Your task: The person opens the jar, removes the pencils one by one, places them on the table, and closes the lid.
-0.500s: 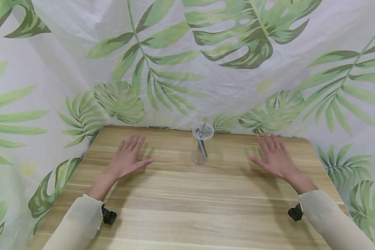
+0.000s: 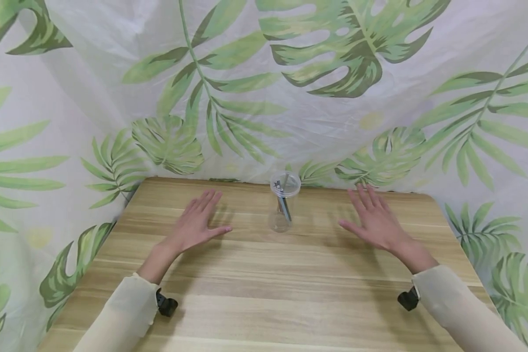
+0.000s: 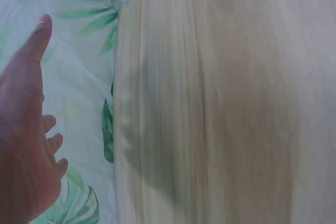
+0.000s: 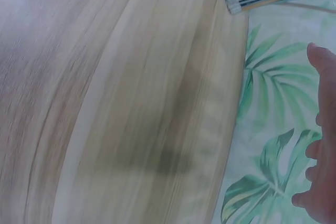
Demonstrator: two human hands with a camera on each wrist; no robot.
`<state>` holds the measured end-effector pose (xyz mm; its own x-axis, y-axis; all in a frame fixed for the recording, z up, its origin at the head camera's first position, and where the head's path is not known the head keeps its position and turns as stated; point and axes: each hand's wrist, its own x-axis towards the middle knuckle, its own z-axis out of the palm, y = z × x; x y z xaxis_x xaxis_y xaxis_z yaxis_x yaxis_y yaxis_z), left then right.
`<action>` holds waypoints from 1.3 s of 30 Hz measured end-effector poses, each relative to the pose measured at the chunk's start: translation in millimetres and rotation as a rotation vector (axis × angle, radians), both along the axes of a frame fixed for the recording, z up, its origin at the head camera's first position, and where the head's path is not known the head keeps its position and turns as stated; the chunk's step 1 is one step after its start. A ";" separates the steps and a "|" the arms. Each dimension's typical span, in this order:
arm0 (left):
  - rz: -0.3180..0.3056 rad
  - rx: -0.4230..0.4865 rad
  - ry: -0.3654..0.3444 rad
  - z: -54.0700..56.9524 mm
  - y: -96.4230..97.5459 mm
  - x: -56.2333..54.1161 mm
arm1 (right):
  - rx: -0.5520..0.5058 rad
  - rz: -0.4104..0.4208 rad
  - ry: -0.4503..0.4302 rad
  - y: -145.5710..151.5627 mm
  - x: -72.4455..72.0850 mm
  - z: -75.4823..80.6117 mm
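Cup (image 2: pixel 286 191): cut by top edge, left wrist view; by right edge, right wrist view. Print (image 2: pixel 278 185): too small to read. Sticks (image 2: pixel 284 209) inside: too small to count. Left hand (image 3: pixel 25 119), right hand (image 4: pixel 327 135): each cut off in own wrist view. Desk (image 2: pixel 264 274), both sleeves (image 2: pixel 119 310): cut by head view's bottom edge.

You faced a wrinkled whitish cloth (image 2: pixel 110 93) printed with green leaves, hanging beyond the far and side edges of your wood-grained tabletop (image 2: pixel 286 278).
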<state>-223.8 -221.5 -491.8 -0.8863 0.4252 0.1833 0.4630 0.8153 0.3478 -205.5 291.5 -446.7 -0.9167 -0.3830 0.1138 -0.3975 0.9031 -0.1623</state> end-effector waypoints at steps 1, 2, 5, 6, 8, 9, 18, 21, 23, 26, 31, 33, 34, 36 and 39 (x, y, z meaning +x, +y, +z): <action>-0.006 0.011 0.004 -0.1 2.6 -0.2 | -0.004 0.004 -0.001 -2.4 0.4 1.1; -0.010 0.022 0.007 0.0 5.0 -0.2 | -0.006 0.007 -0.002 -4.7 0.9 2.3; -0.025 0.053 0.011 -1.5 11.4 -0.9 | -0.015 0.017 -0.015 -11.8 2.1 5.5; -0.030 0.064 0.010 -1.3 13.4 -0.8 | -0.015 0.020 -0.019 -13.8 2.1 6.3; -0.040 0.085 0.012 -1.8 17.4 -1.4 | -0.020 0.029 -0.025 -17.6 1.9 8.1; -0.045 0.098 0.012 -1.7 19.5 -1.8 | -0.026 0.034 -0.027 -19.4 1.7 8.7; -0.057 0.210 -0.064 2.7 41.3 -2.3 | -0.107 0.069 -0.045 -38.8 0.1 16.0; -0.045 0.245 -0.091 3.1 48.3 -3.2 | -0.133 0.083 -0.050 -45.4 -0.6 18.8; -0.039 0.279 -0.112 3.7 52.8 -3.7 | -0.149 0.090 -0.054 -49.5 -1.5 20.1; -0.045 0.316 -0.138 3.3 59.5 -5.7 | -0.169 0.092 -0.070 -55.3 -3.1 21.9; -0.058 0.356 -0.169 2.7 69.9 -8.3 | -0.217 0.102 -0.082 -65.5 -6.6 23.6; -0.059 0.376 -0.183 3.2 74.3 -9.3 | -0.244 0.112 -0.078 -69.7 -7.8 24.7; -0.058 0.385 -0.188 3.1 76.4 -10.1 | -0.257 0.118 -0.074 -71.7 -8.5 25.1; -0.060 0.409 -0.196 3.0 80.6 -11.5 | -0.283 0.127 -0.070 -75.6 -10.0 25.7; -0.066 0.456 -0.210 3.1 86.8 -13.1 | -0.325 0.133 -0.080 -81.5 -12.2 26.6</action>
